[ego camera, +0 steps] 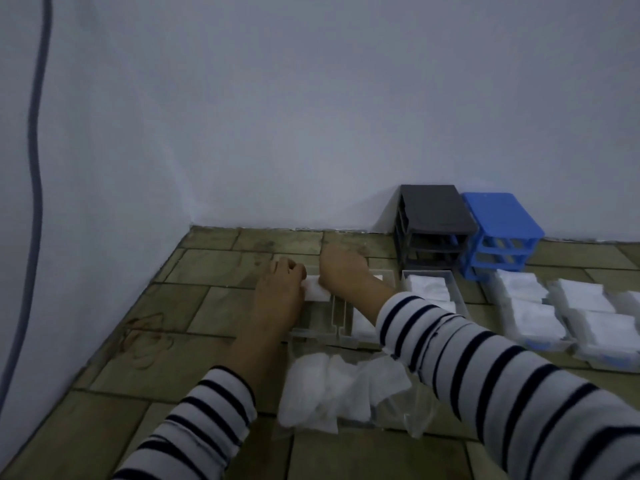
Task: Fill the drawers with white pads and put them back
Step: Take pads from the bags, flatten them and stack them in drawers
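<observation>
A clear plastic drawer (313, 329) lies on the tiled floor in front of me. Both hands hold a white pad (317, 292) over its far end: my left hand (277, 289) at the pad's left edge, my right hand (343, 271) pressing on its right. A second clear drawer (360, 336) lies beside it under my right forearm, with a pad inside. A loose heap of white pads (332, 393) in a torn clear bag sits close to me. A drawer full of pads (433, 289) lies further right.
A dark grey drawer frame (433, 226) and a blue drawer frame (498, 233), both without drawers, stand against the back wall. Several filled clear drawers (540, 313) lie at the right. A wall and a hanging cable (34, 168) are at the left.
</observation>
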